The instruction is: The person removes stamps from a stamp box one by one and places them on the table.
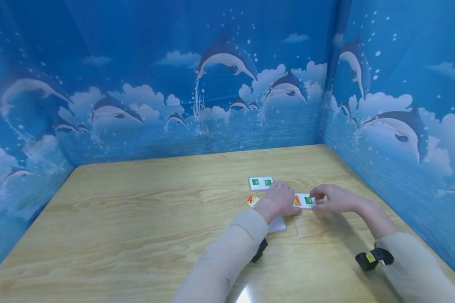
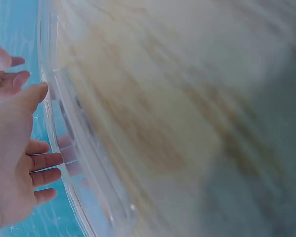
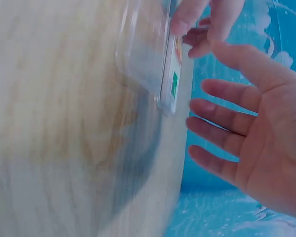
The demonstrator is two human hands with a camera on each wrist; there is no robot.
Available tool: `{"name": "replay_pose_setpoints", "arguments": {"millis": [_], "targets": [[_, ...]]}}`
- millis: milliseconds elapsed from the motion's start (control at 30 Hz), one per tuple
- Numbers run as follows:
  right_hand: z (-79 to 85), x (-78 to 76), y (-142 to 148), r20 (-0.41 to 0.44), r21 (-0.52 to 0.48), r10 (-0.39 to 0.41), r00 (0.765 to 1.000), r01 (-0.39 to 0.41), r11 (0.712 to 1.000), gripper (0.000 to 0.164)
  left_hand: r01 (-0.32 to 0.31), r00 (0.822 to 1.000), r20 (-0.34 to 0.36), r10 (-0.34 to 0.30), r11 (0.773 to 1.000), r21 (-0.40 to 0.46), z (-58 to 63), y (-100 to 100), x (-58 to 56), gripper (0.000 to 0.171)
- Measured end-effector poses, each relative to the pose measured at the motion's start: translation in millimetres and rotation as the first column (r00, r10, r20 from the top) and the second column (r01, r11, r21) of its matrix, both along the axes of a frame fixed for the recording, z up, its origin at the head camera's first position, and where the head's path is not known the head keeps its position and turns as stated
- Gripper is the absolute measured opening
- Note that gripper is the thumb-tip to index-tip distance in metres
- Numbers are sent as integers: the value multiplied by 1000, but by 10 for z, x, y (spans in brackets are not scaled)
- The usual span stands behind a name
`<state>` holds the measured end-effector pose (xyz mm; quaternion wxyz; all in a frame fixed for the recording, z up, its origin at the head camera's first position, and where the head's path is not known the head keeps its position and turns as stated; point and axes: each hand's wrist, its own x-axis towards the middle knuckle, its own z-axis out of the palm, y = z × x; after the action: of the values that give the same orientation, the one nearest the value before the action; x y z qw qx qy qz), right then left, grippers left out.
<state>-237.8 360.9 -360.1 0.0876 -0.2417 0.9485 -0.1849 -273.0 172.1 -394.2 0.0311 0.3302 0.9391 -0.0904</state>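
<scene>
- Sleeves (image 1: 220,256), two, pale; on my head view they reach in from the bottom edge, one at centre, one at right
- Wrist units (image 1: 374,257), two, black, one at each cuff
- Clear lid (image 1: 307,229), see-through, rounded corner; I find it lying between the two forearms, on the near side of the strip
- White slab (image 1: 277,224), partly hidden under the left wrist, just left of the clear lid
- Right hand (image 1: 339,198), at the strip's right end; on my right wrist feed its fingers are straight to slightly bent, spread apart, with a gap to the strip
- Left hand (image 1: 278,198), over the strip's left end, thumb on the near side; fingers apart on my left wrist feed, but I cannot tell whether they grip
- Strip (image 1: 304,201), white, one orange picture and one green square showing; located between the two hands
- Orange piece (image 1: 252,200), small, set at an angle, left of the left hand
- Far strip (image 1: 260,183), white, two green squares, beyond the left hand
- Table (image 1: 117,223), wood grain, beneath all pieces
- Curtain (image 1: 167,71), blue, dolphins and clouds, round the table's back and sides
</scene>
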Motion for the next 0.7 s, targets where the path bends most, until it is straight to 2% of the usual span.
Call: {"name": "replay_pose_setpoints", "arguments": {"millis": [200,367,700], "targets": [[-27,-130,61,-27,-53,-63,998,62,997,45,-5,1000,11,5,1000,-2,-6,-8,-7,70],[-70,-191,111,0,-96,-117,993,116,989,45,9,1000,11,-9,1000,7,-15,-19,-13,66],[-164,-286,173,77,-166,-148,986,159,973,43,1,999,34,-2,1000,12,-2,-37,-12,62]]}}
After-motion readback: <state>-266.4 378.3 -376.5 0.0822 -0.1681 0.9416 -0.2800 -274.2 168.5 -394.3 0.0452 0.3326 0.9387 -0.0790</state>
